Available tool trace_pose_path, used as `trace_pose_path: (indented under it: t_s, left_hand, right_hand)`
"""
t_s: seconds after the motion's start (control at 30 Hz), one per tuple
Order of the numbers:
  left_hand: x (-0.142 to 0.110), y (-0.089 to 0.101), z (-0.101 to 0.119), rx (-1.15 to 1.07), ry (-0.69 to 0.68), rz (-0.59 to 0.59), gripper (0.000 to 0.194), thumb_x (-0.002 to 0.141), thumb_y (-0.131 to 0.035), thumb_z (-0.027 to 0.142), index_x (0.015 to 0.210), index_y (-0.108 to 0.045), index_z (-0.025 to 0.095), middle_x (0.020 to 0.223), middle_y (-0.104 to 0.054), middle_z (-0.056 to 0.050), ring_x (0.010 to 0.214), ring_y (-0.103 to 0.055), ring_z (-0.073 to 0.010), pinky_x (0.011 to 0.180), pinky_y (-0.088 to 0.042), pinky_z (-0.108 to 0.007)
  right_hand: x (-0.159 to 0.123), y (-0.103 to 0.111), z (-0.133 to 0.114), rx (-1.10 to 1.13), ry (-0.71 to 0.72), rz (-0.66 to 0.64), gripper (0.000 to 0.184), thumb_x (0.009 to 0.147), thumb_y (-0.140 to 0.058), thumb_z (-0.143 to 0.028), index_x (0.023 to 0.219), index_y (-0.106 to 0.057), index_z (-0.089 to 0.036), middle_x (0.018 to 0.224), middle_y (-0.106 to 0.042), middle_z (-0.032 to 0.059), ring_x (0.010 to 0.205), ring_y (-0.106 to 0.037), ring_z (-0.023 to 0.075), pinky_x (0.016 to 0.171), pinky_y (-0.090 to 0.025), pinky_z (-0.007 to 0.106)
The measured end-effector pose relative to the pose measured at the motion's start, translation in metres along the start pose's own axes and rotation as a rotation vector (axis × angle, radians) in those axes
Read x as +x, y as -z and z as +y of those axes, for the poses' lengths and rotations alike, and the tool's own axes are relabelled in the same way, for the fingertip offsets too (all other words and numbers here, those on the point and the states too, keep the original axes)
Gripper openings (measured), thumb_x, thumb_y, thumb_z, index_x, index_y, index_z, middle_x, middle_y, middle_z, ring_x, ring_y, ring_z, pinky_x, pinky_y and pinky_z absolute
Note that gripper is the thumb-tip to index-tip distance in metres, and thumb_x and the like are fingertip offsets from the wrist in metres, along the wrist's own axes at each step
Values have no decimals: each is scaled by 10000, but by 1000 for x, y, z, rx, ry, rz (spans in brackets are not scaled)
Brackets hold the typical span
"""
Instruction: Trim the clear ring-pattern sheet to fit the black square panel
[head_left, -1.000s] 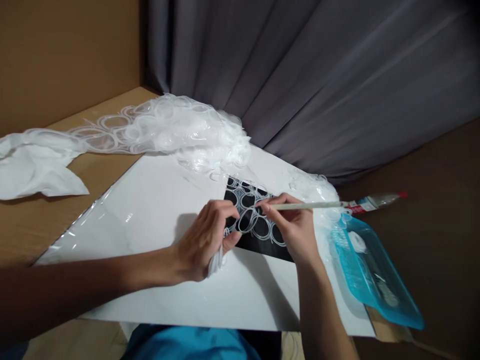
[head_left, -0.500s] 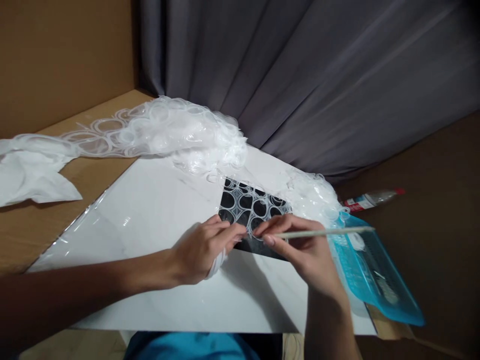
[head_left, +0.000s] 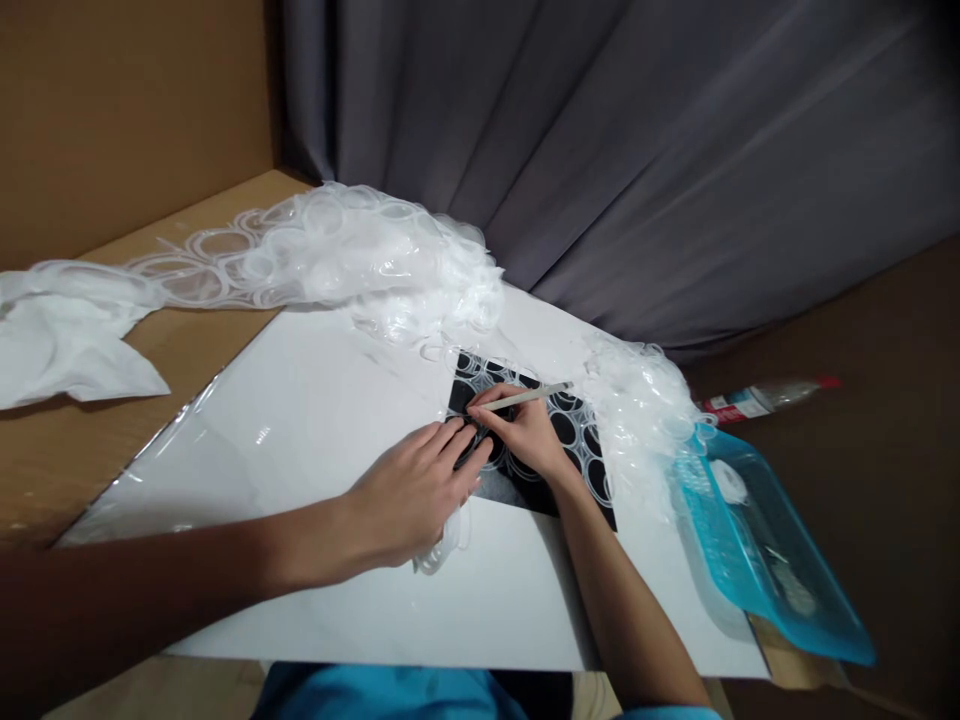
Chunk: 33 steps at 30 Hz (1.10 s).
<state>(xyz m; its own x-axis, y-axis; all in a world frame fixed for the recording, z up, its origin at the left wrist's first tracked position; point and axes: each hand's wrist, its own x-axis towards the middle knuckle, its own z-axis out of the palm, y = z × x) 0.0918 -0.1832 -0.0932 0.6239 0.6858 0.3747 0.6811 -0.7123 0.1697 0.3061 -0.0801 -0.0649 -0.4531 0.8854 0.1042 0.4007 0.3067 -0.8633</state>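
Observation:
A black card [head_left: 577,440] overlaid with a lattice of clear plastic rings lies on a glossy white board [head_left: 315,420]. My right hand [head_left: 525,435] pinches a thin pale stick [head_left: 534,396] with its tip on the rings near the card's left corner. My left hand [head_left: 411,492] rests with fingers stretched flat on the card's left edge, right beside the stick's tip. A strip of clear ring plastic [head_left: 444,540] trails from under its palm.
A heap of clear ring-shaped plastic offcuts [head_left: 360,262] lies behind the board, with more of these ring offcuts [head_left: 641,415] right of the card. A blue tray [head_left: 757,545] sits at the right, a glue tube [head_left: 757,400] behind it. White paper [head_left: 67,345] lies far left. Grey curtain behind.
My right hand has moved up and left onto the card, swinging the stick's tip to the rings. My left hand has flattened its fingers on the card's edge.

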Motion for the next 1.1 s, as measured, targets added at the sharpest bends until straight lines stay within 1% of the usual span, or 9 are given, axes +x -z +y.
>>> trace_pose_path:
  t_s: [0.17,0.37,0.47,0.57,0.67,0.8,0.93,1.0,1.1]
  left_hand:
    - [0,3,1,38,-14,-37,549,1140,-450,205,1667,-440,51,1612,-577,-264,1536,-529,-388,1249,-422,-549]
    - [4,10,0,25,3,-82,538,1110,-490,189,1632,-486,60,1574,-598,-230,1518,-514,-407,1234,-428,-545]
    - [5,13,0,33,3,-105,567,1109,-491,204,1656,-454,57,1584,-586,-224,1527,-492,-411,1240,-413,-551]
    - [6,15,1,34,10,-118,626,1081,-536,205,1683,-421,77,1598,-583,-204,1547,-462,-402,1261,-382,-562]
    - [6,16,1,32,14,-112,660,1047,-591,216,1675,-436,82,1603,-581,-207,1557,-440,-420,1264,-362,-588]
    - [5,16,2,43,18,-124,714,1018,-625,199,1688,-412,74,1596,-582,-221,1519,-475,-427,1231,-384,-588]
    - [5,15,3,73,18,-125,653,1072,-581,242,1685,-423,80,1591,-588,-219,1506,-494,-414,1227,-382,-567]
    - [5,14,3,82,23,-130,646,1082,-573,255,1688,-422,90,1588,-594,-210,1501,-500,-405,1227,-381,-551]
    - [4,12,3,74,20,-129,698,1034,-631,250,1683,-427,91,1592,-588,-208,1498,-492,-414,1216,-389,-544]
  right_hand:
    - [-2,1,0,11,6,-15,231,980,-844,-449,935,-821,-224,1005,-818,67,949,-763,235,887,-616,398]
    - [-4,2,-3,-1,47,-39,196,1002,-828,-430,946,-816,-243,1013,-815,54,969,-760,235,925,-611,417]
    - [-5,3,-3,2,40,-27,199,1000,-830,-435,954,-817,-242,1015,-815,54,966,-758,235,924,-606,418]
    - [-6,2,-3,0,35,-28,210,1001,-826,-447,968,-818,-240,1019,-818,54,956,-756,232,911,-606,412]
    - [-6,2,-3,10,30,-24,198,1003,-826,-435,973,-817,-239,1023,-821,51,953,-758,227,904,-603,402]
    - [-7,2,-4,14,29,-39,188,1003,-829,-425,977,-813,-240,1043,-820,52,985,-767,233,928,-599,405]
    - [-6,1,-5,0,34,-59,178,1011,-822,-420,968,-811,-247,1026,-817,52,985,-773,242,930,-604,415]
    - [-6,1,-6,-15,49,-59,158,1020,-816,-401,964,-809,-253,1020,-816,51,985,-775,247,930,-607,421]
    - [-8,0,-5,-79,117,-49,126,1033,-804,-349,940,-794,-264,1037,-818,46,1002,-777,254,945,-605,437]
